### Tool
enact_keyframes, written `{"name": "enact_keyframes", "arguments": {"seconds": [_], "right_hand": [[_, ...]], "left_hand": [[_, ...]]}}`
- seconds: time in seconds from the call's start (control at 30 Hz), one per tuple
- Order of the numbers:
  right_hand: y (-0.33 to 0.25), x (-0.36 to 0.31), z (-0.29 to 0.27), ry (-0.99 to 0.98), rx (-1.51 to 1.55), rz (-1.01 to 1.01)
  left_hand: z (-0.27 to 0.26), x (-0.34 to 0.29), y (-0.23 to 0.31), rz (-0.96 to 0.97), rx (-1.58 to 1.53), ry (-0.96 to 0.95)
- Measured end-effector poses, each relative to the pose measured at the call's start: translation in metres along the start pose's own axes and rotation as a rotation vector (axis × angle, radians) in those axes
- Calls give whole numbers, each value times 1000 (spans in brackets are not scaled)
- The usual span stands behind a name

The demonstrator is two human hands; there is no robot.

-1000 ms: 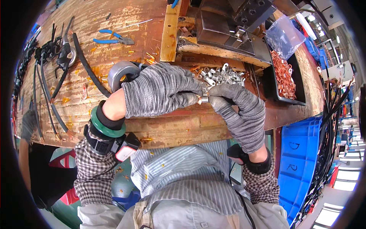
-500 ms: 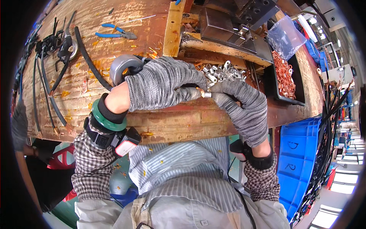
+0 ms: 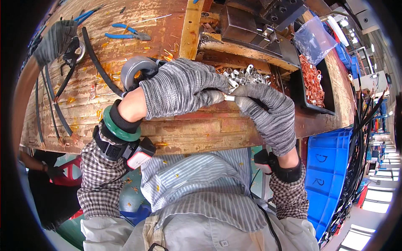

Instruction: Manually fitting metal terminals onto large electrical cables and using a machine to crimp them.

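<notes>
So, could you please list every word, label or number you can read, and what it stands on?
Blue crate: two large dark letters, legible, but I don't copy out writing.
White label by the left wrist: marks too small to read.
I make out no other text.

Pliers (image 3: 135, 35) lay on the bench (image 3: 192, 136), handles spread | black bin (image 3: 296, 93) held copper lugs (image 3: 312, 81) | clear bag (image 3: 315, 40) lay at its far end | blue crate (image 3: 328, 167) stood near the bench

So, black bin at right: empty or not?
Not empty: copper-coloured pieces lie heaped in the black bin. Can't tell how deep they go.
</notes>
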State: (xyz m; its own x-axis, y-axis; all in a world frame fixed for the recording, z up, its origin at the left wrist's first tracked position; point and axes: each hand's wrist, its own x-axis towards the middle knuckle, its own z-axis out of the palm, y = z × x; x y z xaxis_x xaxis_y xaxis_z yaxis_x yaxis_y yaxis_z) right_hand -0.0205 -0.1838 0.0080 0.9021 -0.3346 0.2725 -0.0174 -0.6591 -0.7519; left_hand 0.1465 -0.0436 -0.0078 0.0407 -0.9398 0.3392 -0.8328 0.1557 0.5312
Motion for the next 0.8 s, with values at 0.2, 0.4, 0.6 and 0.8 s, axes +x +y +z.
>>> {"name": "enact_keyframes", "arguments": {"seconds": [0.2,0.4,0.6,0.8], "right_hand": [[-1,10,-9,-51,-133,-134],[-5,13,-9,-86,-9,-49],[-5,13,-11,-104,71,32],[-4,18,-13,-119,-10,-84]], "left_hand": [[1,1,-2,-11,-20,8],[0,-1,-6,-20,-109,12],[0,-1,-4,-25,-138,22],[3,-1,-6,-10,-110,60]]}}
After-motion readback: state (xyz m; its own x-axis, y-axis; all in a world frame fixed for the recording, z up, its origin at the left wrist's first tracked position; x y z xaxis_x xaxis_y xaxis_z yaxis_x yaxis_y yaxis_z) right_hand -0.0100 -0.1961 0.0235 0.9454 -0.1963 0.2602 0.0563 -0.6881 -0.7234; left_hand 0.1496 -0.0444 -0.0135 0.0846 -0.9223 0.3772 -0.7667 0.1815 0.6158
